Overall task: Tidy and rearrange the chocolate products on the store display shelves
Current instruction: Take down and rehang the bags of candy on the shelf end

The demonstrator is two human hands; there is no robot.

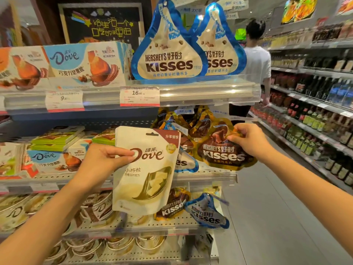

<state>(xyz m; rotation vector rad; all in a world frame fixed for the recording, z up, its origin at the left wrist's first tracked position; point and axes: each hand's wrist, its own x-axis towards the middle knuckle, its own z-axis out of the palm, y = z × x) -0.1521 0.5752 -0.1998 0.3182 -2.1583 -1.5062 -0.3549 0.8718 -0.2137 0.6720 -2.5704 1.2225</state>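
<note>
Head view, looking down an end-of-aisle chocolate display. Left hand (104, 159) holds a cream Dove pouch (145, 173) upright in front of the middle shelf, thumb pressed flat across the pouch's front near the logo; the other fingers are behind the pouch and hidden, so their lie cannot be told. Pouch hangs clear of the shelf, its lower edge overlapping the tier below.

Right hand (248, 142) reaches to the brown-and-gold Hershey's Kisses bag (223, 150) at the right end of the middle shelf (214, 177). Thumb and curled fingers pinch the bag's upper right edge. Bag tilts forward, leaning out over the shelf's front lip. More brown Kisses bags (193, 121) crowd behind it, and a blue-edged Kisses bag (185, 161) sits partly hidden behind the Dove pouch.

Top shelf (210, 92): two large blue-and-white Kisses bags (168, 54) standing side by side, Dove boxes (84, 64) to their left, price tags (139, 96) on the rail. Middle shelf, left: stacked Dove boxes with green-lidded ones on top (57, 138). Lower shelf: a brown Kisses bag (173, 204) and a blue Kisses bag (208, 213) lying askew, Dove tubs (99, 205) to the left.

Right of frame: an aisle of bottles (315, 115); a person in a white shirt (256, 62) stands there, back turned.
</note>
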